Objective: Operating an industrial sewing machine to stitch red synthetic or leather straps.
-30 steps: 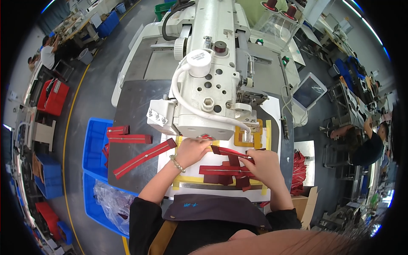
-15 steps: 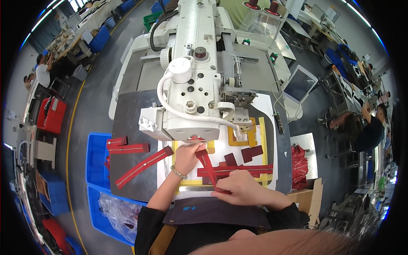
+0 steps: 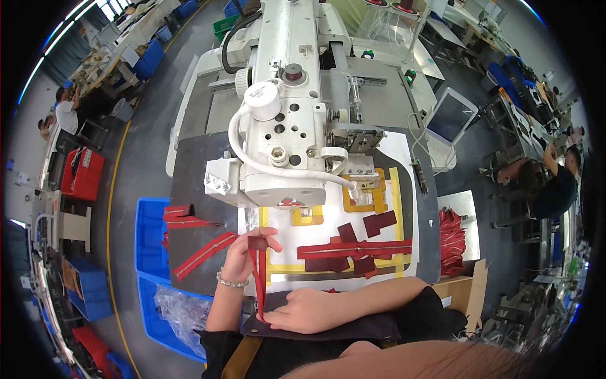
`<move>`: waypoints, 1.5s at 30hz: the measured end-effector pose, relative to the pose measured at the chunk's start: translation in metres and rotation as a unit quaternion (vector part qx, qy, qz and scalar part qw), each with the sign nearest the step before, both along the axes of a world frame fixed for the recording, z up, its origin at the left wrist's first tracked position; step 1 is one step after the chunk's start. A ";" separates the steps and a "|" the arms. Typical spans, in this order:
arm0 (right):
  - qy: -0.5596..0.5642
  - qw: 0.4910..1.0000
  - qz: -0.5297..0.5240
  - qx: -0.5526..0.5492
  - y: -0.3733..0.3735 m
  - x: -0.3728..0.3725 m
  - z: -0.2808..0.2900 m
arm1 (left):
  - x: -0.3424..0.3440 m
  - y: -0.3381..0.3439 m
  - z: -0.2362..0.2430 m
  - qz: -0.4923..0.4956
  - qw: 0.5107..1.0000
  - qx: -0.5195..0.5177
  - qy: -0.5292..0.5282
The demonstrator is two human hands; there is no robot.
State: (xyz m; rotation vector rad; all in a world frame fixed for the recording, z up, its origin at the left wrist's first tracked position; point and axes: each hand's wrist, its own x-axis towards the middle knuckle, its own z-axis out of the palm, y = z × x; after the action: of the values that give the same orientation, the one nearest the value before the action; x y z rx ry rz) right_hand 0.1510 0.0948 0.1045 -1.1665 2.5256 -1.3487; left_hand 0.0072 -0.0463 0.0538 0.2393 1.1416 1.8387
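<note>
Place: we are in a sewing workshop.
Sewing machine [image 3: 284,148]: white, industrial, its control screen [image 3: 449,117] at the right.
Thread spools [image 3: 406,5]: dark red, beyond the machine.
Zipper strips [image 3: 334,250]: red, laid out before us.
Workbenches [image 3: 126,47]: long, on both sides, with people [image 3: 67,117] at them.
Yellow line [image 3: 112,192]: runs along the grey floor [image 3: 146,142] to our left.

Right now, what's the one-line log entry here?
left hand: red zipper strip, far end | right hand: same strip, near end | ahead: sewing machine
</note>
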 end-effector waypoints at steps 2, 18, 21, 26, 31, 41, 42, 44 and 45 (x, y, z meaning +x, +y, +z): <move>-0.074 0.997 0.006 -0.011 0.001 -0.012 0.000 | -0.004 -0.007 -0.012 0.045 0.993 0.095 -0.061; -0.598 0.717 0.020 -0.357 0.002 -0.024 -0.083 | 0.008 -0.012 0.010 0.066 0.930 -0.210 0.294; -0.589 0.584 -0.016 -0.559 0.010 -0.029 -0.098 | 0.014 -0.010 0.018 0.071 0.928 -0.222 0.293; -0.595 0.579 -0.141 -0.539 0.012 -0.037 -0.086 | 0.014 -0.009 0.015 0.067 0.943 -0.195 0.262; -0.551 0.737 -0.142 -0.365 0.004 -0.039 -0.082 | 0.010 -0.011 0.009 0.076 0.959 -0.165 0.217; -0.597 0.725 0.026 -0.342 -0.002 -0.032 -0.075 | -0.022 -0.008 -0.016 0.077 0.957 -0.151 0.234; -0.674 0.622 0.034 -0.396 -0.002 -0.034 -0.071 | -0.030 -0.009 -0.024 0.077 0.945 -0.168 0.270; -0.681 0.560 0.043 -0.469 -0.004 -0.035 -0.075 | -0.045 -0.008 -0.035 0.079 0.938 -0.181 0.284; -0.680 0.494 0.050 -0.540 -0.005 -0.036 -0.077 | -0.053 -0.006 -0.040 0.078 0.931 -0.193 0.299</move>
State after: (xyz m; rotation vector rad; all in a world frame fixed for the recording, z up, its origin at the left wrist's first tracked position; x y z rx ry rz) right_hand 0.1155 0.0896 0.0271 0.1428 0.3364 -2.3219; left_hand -0.0457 -0.0524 0.0134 0.5128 1.9675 1.6692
